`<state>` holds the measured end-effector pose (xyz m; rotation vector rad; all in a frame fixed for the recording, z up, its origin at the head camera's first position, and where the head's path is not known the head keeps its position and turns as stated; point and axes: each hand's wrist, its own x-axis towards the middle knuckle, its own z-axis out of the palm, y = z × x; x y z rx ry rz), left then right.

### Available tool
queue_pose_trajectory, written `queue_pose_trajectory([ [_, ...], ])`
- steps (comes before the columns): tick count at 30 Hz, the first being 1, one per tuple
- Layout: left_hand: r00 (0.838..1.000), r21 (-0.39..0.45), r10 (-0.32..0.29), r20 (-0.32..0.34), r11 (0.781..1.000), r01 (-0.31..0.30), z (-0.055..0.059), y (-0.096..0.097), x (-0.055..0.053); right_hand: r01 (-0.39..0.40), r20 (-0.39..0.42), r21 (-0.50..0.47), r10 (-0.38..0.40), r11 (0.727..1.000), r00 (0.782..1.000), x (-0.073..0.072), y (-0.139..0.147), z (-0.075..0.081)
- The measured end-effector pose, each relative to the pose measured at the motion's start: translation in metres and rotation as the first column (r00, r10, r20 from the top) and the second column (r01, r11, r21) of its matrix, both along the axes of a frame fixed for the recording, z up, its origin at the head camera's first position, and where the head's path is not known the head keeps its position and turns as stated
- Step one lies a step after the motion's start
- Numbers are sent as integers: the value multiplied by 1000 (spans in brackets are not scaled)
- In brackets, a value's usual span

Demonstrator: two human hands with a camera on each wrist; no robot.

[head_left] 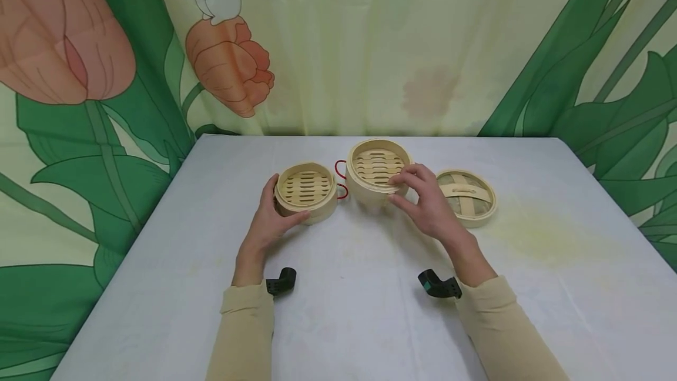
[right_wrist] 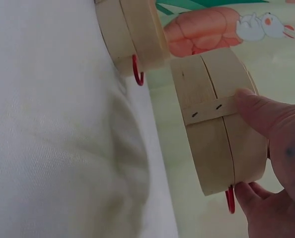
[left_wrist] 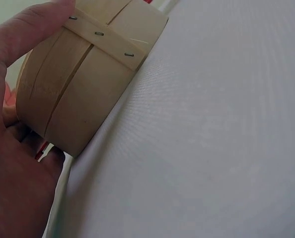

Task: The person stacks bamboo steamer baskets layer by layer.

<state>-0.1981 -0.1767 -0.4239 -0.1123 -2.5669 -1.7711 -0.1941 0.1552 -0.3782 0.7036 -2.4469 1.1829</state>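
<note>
A round bamboo steamer basket (head_left: 305, 188) with a slatted floor and a red loop handle sits on the table at centre left. My left hand (head_left: 264, 219) grips it, with the thumb along its near side and the fingers round its left; its stapled wall (left_wrist: 88, 84) shows in the left wrist view. A second steamer basket (head_left: 374, 164), also with red loops, hangs above the table in the grip of my right hand (head_left: 431, 207). The right wrist view shows the thumb on that basket's wall (right_wrist: 212, 144) and fingers beneath a red loop (right_wrist: 230, 199).
A round woven bamboo lid (head_left: 465, 193) with a strap across its top lies on the table right of the raised basket. The white-covered table (head_left: 344, 310) ends at a straight back edge before a printed curtain (head_left: 338, 52) with flowers and leaves.
</note>
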Motion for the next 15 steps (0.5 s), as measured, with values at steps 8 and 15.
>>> queue_pose_trajectory([
  [8,1000,15,3,-15,1000,-3,-1,-1,0,-9,-50,-24,8,1000,999,0,-9,3],
  [15,1000,29,2,-12,1000,-1,-2,0,-1,-15,-75,-54,11,998,997,1,-18,7],
])
